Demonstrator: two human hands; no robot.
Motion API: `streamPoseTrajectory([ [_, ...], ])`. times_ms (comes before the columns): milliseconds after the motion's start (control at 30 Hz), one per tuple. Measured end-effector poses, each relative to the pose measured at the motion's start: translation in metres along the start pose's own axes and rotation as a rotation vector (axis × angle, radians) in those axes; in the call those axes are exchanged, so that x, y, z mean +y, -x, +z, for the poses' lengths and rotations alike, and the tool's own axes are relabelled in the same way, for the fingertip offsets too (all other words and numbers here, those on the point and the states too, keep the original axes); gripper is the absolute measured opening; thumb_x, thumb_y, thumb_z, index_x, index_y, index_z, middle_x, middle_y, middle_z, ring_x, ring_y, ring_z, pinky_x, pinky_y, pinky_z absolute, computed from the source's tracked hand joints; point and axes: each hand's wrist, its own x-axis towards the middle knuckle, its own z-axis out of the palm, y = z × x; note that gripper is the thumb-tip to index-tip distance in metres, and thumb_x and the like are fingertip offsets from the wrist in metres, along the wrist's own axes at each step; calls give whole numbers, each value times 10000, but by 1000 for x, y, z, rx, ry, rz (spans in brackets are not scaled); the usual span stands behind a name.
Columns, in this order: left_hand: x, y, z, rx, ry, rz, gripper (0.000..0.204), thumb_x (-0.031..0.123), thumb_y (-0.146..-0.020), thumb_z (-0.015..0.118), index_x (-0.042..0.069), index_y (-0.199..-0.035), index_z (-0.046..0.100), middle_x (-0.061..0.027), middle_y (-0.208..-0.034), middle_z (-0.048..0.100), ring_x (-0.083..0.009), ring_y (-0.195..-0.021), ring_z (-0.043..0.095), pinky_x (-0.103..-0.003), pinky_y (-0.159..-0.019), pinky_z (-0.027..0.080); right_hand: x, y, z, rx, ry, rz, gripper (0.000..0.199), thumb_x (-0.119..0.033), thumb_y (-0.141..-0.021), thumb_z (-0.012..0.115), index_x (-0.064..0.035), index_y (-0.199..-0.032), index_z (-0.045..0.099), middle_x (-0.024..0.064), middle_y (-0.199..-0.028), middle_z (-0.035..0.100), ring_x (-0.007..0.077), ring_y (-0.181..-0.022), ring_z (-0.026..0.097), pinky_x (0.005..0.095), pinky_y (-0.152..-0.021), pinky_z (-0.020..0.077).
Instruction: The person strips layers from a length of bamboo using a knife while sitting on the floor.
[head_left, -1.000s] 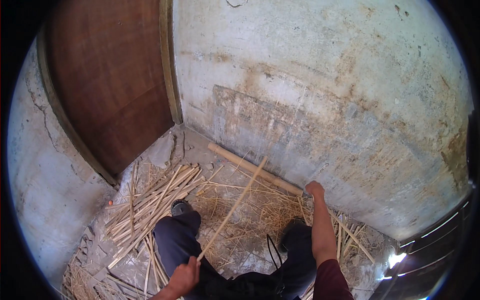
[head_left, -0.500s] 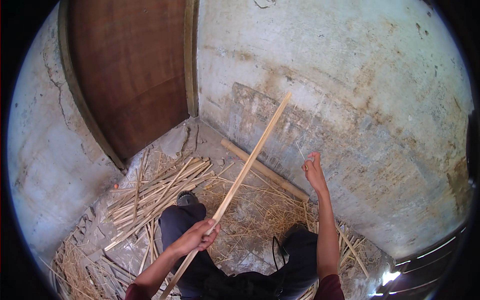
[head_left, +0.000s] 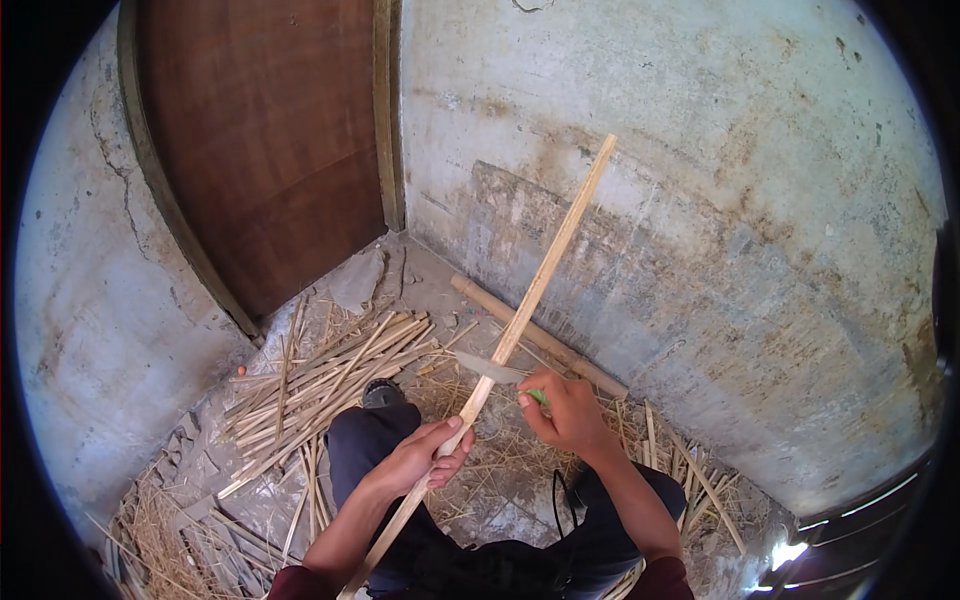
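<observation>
A long, pale strip of split wood or bamboo slants up and away from my lap toward the wall. My left hand is wrapped round its lower part. Closed on the green handle of a knife, my right hand is just right of the strip. The knife's broad grey blade lies across the strip, a little beyond my left hand. Whether the edge has bitten into the strip, I cannot tell.
Many similar strips lie in a pile on the floor at left. A thick round pole rests along the wall's foot. Shavings are scattered between my feet, and more strips lie at right. A brown door stands behind the pile.
My right hand has swung down and inward from beside the wall, bringing the knife blade across the strip. The strip's far end has shifted up and right, with my left hand still gripping it.
</observation>
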Motion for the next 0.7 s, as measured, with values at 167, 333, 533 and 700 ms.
streamPoseTrajectory([
  [167, -4, -1, -3, 33, -73, 68, 476, 443, -1172, 361, 83, -909, 529, 37, -678, 433, -73, -447, 401, -250, -402, 343, -4, 6, 11, -35, -3, -78, 181, -64, -966, 731, -66, -1108, 618, 107, -883, 711, 275, -676, 719, 373, -584, 544],
  [333, -10, -2, 0, 35, -4, 54, 486, 477, -1162, 402, 105, -857, 480, 44, -680, 437, -65, -443, 407, -241, -395, 329, -3, 10, 13, -37, 15, -77, 195, -93, -969, 737, -98, -1132, 631, 81, -926, 741, 256, -693, 738, 366, -577, 555],
  [533, -13, -1, 4, 97, -257, 176, 390, 367, -1151, 556, 100, -872, 501, 67, -682, 434, -53, -527, 395, -262, -481, 342, -6, 11, 19, 35, -87, -46, 225, -69, -956, 748, -98, -1160, 658, 82, -929, 727, 243, -662, 721, 360, -555, 536],
  [700, -25, -6, 1, 257, -503, 315, 332, 317, -1141, 582, 18, -996, 573, -18, -657, 491, -139, -571, 441, -362, -556, 396, -4, 11, 13, -30, -14, -136, 241, -76, -939, 755, -95, -1178, 728, 33, -851, 659, 189, -586, 655, 329, -527, 513],
])
